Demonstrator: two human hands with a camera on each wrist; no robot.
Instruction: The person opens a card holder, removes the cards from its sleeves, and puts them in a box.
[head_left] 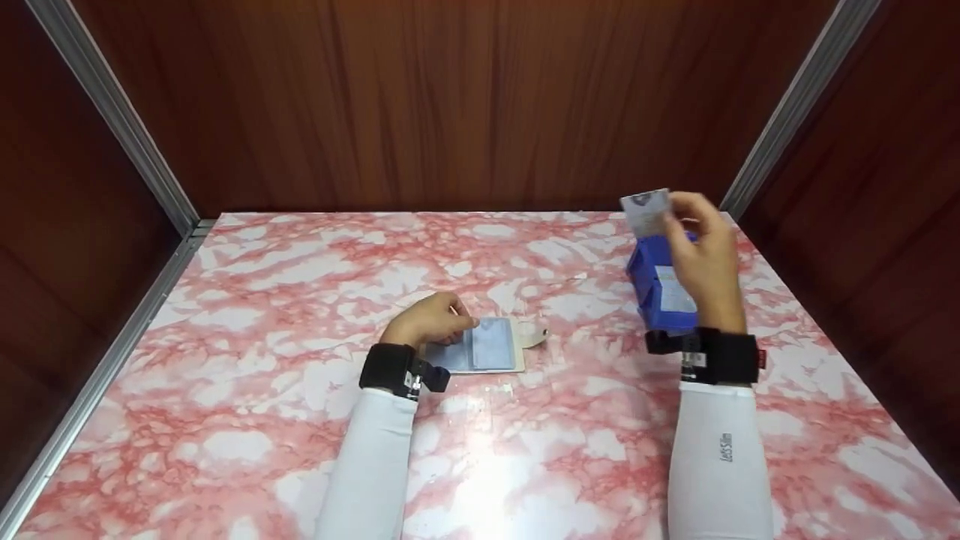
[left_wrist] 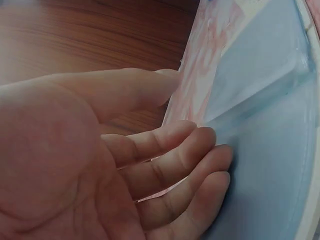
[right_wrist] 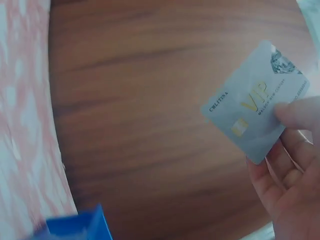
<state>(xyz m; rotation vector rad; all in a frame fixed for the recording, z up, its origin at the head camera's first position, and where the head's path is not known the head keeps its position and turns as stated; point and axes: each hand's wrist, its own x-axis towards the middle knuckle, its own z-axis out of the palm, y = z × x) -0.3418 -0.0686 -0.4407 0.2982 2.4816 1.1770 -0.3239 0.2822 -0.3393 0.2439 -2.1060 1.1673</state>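
Observation:
Between thumb and fingers, my right hand [head_left: 703, 247] pinches a silver-grey card [right_wrist: 257, 102] printed "VIP" in gold, with a chip and a dark picture in one corner. It is raised above a blue box [head_left: 660, 289] at the back right. On the table's middle an open card holder [head_left: 493, 343] lies flat, with clear bluish plastic sleeves and a pale flap with a snap on its right side. My left hand [head_left: 435, 321] rests at its left part. In the left wrist view, its loosely bent fingers [left_wrist: 202, 150] lie against the plastic sleeve, and the thumb stands apart.
The table [head_left: 247, 442] has a red and white marbled top. Brown wood-grain panels [head_left: 465, 105] close it in at the back and both sides, with metal posts [head_left: 112, 112] at the corners. A pale label [head_left: 676, 291] is on the blue box.

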